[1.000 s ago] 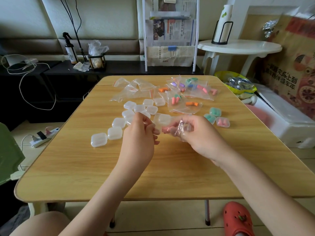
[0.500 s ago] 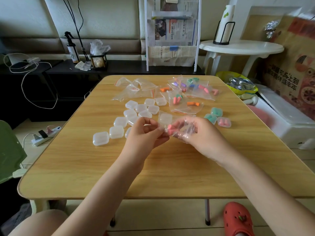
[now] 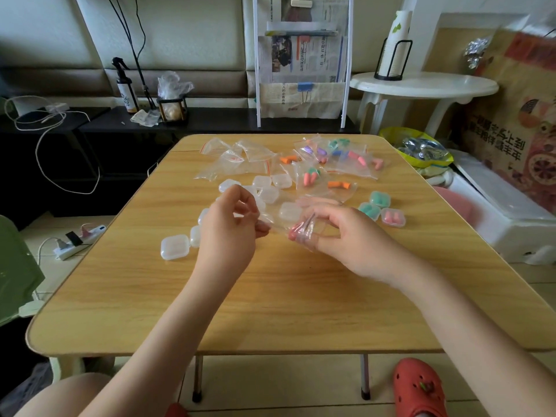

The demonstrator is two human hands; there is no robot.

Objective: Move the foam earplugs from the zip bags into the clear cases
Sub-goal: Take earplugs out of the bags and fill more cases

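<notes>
both hands, left (image 3: 228,233) and right (image 3: 346,236), pinch one bag (image 3: 301,230) mid-table (pink plugs (image 3: 296,231) inside); opening it, i'd say, then tip them out.

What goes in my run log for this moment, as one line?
step: opening bag | left hand: pinches zip bag | right hand: grips zip bag | pink earplugs: inside

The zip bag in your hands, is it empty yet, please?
Not empty: pink earplugs show inside the zip bag held by both hands.
</notes>
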